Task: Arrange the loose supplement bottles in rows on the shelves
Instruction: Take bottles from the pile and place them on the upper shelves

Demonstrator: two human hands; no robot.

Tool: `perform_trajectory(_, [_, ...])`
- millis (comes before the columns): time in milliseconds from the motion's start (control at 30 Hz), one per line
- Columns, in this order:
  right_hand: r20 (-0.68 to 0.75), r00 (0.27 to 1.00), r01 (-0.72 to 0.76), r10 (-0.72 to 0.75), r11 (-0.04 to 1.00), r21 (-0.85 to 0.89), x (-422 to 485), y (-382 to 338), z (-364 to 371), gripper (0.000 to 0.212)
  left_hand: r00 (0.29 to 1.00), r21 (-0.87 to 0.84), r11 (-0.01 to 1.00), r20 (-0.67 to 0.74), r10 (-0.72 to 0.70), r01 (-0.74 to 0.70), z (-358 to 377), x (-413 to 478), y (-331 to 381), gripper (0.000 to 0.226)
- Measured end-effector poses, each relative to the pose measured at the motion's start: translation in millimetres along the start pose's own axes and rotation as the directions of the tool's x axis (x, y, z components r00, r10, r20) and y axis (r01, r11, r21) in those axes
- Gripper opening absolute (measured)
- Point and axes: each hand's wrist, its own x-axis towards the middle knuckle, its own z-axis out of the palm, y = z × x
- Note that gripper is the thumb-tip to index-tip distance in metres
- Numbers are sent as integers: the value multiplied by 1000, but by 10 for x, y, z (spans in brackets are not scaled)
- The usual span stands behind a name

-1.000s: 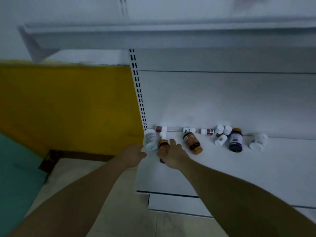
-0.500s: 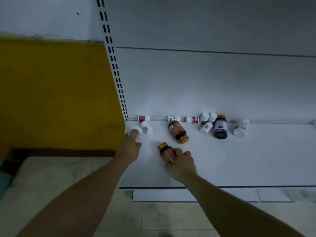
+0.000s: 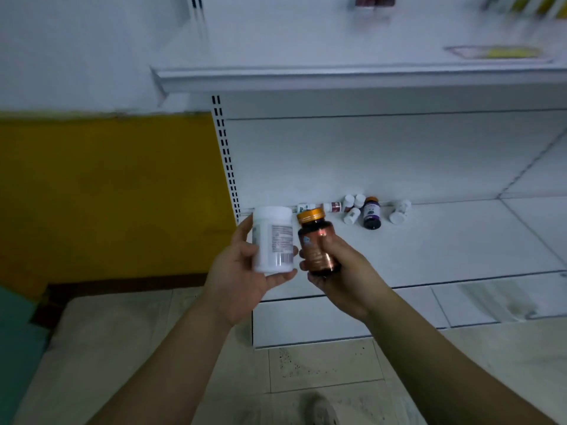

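Observation:
My left hand (image 3: 242, 271) holds a white bottle (image 3: 272, 239) upright, label and barcode facing me. My right hand (image 3: 343, 271) grips an amber bottle (image 3: 317, 243) with an orange cap, also upright, right beside the white one. Both are lifted in front of the bottom shelf (image 3: 429, 246). Several loose bottles lie along the shelf's back edge: small white ones (image 3: 352, 214), a dark purple bottle (image 3: 372, 213) and a white one (image 3: 399, 211) on its side. Any bottles behind the two held ones are hidden.
An upper shelf (image 3: 337, 76) runs overhead, with blurred items at top right. A slotted upright (image 3: 227, 167) marks the shelf's left end beside a yellow wall (image 3: 107, 194). Tiled floor (image 3: 306, 372) lies below; a shoe tip (image 3: 319, 409) shows at the bottom.
Both hands have lifted off the bottom shelf toward me, the left with the white bottle, the right with the amber one. The view has tilted up, bringing the upper shelf into view.

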Motion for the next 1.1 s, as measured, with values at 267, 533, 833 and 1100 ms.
perform_trajectory(267, [-221, 958, 213, -181, 968, 133, -1009, -357, 409, 50, 973, 128, 991, 229, -1, -29, 566, -612, 246, 63])
perform_trajectory(533, [-258, 887, 423, -383, 897, 123, -1847, -841, 302, 49, 904, 138, 990, 422, -65, 7, 1414, -926, 205, 54])
perform_trajectory(833, [-386, 729, 588, -566, 806, -71, -2830, -1437, -575, 48, 869, 221, 970, 495, -20, -104, 2634, -932, -626, 43])
perform_trajectory(1100, [-472, 614, 642, -633, 748, -168, -3727, -1890, -1673, 44, 804, 239, 963, 593, -45, -122, 3772, -959, -1719, 59])
